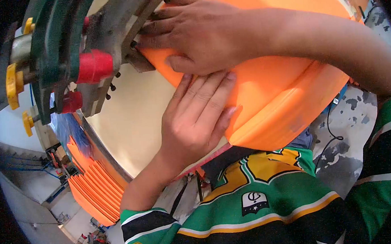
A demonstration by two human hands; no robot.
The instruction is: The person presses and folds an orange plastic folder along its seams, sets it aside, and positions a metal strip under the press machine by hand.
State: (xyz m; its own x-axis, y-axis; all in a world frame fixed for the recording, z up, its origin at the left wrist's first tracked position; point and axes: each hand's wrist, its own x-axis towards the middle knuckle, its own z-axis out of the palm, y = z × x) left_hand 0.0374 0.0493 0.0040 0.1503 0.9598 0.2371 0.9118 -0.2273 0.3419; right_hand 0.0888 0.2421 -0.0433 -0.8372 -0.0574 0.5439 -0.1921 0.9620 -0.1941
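Note:
A large smooth orange sheet [266,100] lies on a cream tabletop [128,121], its near part folded or bent over toward my body. My left hand [197,117] rests palm down on the sheet's left edge, fingers stretched out and pointing away from me. Just beyond it, my right hand [190,37] presses flat on the same sheet with its fingers spread. Those fingertips reach the metal edge of a dark green machine [50,50], where they are partly hard to see. The thumb of the right hand almost meets the left fingertips.
Red blocks [94,67] and yellow knobs [13,86] stick out from the machine at left. A stack of orange folded pieces [94,191] stands below the table's left side. A black cable [330,131] runs over the worn floor at right.

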